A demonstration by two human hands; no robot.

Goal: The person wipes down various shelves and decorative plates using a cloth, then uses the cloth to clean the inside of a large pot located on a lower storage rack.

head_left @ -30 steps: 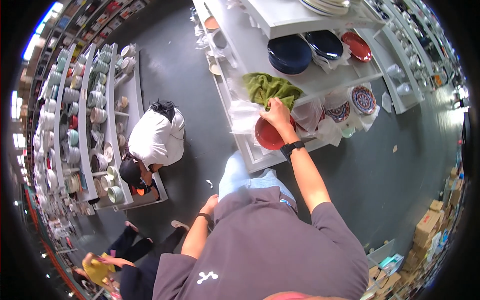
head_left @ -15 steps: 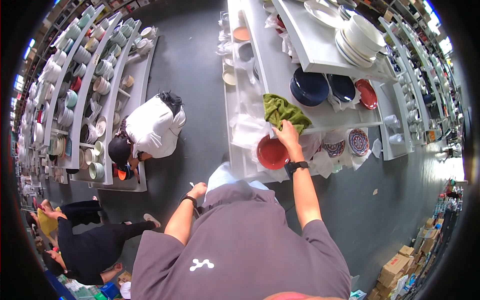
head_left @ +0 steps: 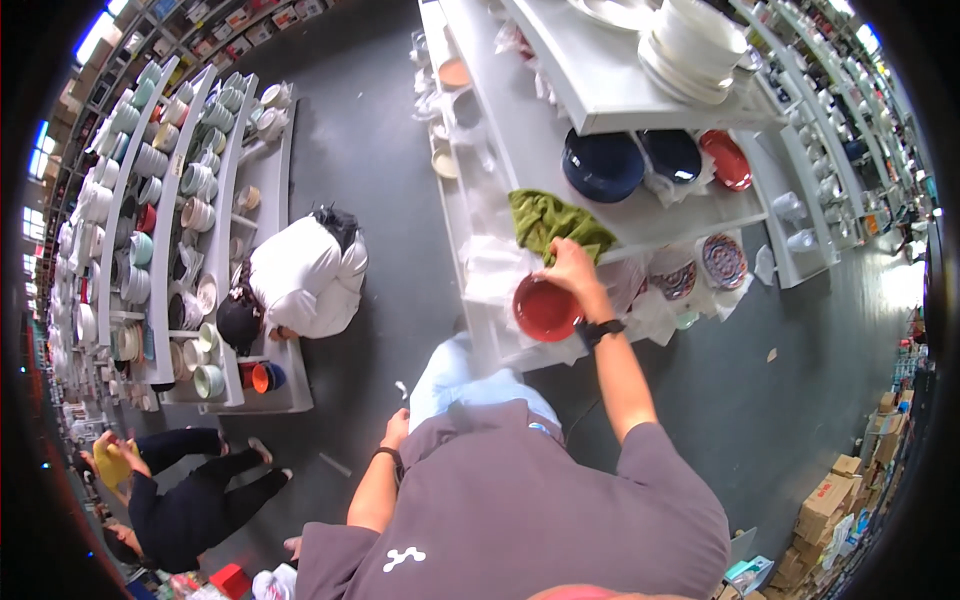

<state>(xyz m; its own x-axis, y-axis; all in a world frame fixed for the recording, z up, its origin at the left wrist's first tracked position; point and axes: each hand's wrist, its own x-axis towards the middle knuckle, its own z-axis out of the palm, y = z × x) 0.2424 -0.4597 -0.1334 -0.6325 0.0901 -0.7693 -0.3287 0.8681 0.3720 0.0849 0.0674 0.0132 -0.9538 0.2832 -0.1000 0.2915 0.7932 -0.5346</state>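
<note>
At the edge of the shelf in front of me, my right hand [head_left: 572,268] has its fingers closed on the lower edge of a crumpled green cloth [head_left: 555,225]. My thumb side is close to the rim of a red bowl [head_left: 545,310] on the lower shelf; whether it touches is unclear. My wrist covers part of that bowl's right side. Low beside my left thigh hangs my left hand [head_left: 396,428], its fingers mostly hidden. Dark blue plates [head_left: 602,165] are stacked on the shelf just beyond the cloth.
White bowls and plates [head_left: 690,55] stand on the upper shelf [head_left: 640,115]. Patterned plates [head_left: 724,260] sit low at right among wrapping. A person in white [head_left: 305,275] crouches by the left rack [head_left: 230,385]. Other people [head_left: 190,510] are at lower left, cardboard boxes [head_left: 828,500] at lower right.
My view has turned slightly. My left hand has dropped lower toward my side. My right hand stays at the cloth, its thumb side more spread toward the bowl. The crouching person's arm has pulled back.
</note>
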